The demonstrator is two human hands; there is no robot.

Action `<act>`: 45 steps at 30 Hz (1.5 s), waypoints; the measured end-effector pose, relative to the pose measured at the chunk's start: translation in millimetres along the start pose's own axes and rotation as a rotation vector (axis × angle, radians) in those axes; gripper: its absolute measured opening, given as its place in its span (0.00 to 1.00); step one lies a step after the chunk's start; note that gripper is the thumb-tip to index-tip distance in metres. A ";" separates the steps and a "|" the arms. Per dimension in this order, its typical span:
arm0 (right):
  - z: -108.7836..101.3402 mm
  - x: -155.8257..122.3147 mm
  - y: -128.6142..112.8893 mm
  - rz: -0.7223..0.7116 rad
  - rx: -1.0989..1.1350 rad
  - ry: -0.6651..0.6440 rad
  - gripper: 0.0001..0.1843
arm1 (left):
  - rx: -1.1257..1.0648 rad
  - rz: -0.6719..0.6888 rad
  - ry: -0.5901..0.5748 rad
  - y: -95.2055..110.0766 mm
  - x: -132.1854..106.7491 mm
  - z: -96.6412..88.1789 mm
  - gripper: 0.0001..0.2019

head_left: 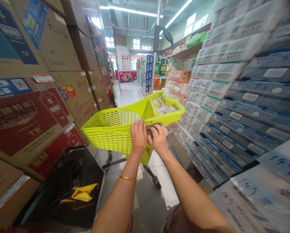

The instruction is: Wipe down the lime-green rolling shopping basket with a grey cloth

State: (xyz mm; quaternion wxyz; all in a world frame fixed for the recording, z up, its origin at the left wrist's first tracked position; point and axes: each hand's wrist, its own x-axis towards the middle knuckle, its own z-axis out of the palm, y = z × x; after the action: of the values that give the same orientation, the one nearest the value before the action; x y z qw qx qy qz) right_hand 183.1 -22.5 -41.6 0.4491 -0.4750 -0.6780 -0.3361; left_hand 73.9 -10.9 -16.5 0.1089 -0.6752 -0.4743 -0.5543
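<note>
A lime green plastic shopping cart (116, 129) on wheels stands in the aisle in front of me, tilted in the picture. My left hand (138, 136) is closed over its rear rim. My right hand (158, 139) sits right beside it, fingers curled round a small dark grey object (151, 128) pressed against the same rim; I cannot make out what it is. A thin gold bangle (127, 177) circles my left wrist. Packaged goods (162, 105) lie in the cart's far compartment.
Stacked brown and red cardboard cartons (26, 110) wall the left side. Stacks of wrapped packs with handwritten price labels (232, 106) line the right. A black bag with yellow inside (72, 187) sits low on the left. The tiled aisle (129, 92) runs ahead to far shelves.
</note>
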 end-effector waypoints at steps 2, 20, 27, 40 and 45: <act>1.7 10.6 -0.2 0.033 0.002 0.035 0.13 | -0.021 -0.005 -0.026 -2.3 2.7 0.5 0.16; 20.0 -27.3 -2.2 -0.053 -0.030 -0.022 0.09 | -0.009 0.030 -0.048 -9.8 8.2 0.6 0.15; 12.0 13.9 -4.0 0.086 -0.014 0.197 0.11 | -0.022 0.069 -0.077 -8.4 10.7 -4.4 0.15; 11.6 -9.7 -8.7 0.099 -0.021 0.022 0.10 | -0.024 0.078 -0.120 -4.1 8.8 -8.5 0.14; 1.3 -2.8 -8.2 0.088 -0.001 0.118 0.11 | -0.027 0.040 -0.131 1.8 13.3 -8.7 0.13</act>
State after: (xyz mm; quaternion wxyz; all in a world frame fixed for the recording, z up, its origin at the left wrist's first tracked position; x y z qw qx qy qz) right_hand 175.4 -25.0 -45.0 0.5021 -0.4842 -0.6287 -0.3438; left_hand 68.8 -10.8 -1.3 0.0798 -0.7206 -0.4594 -0.5131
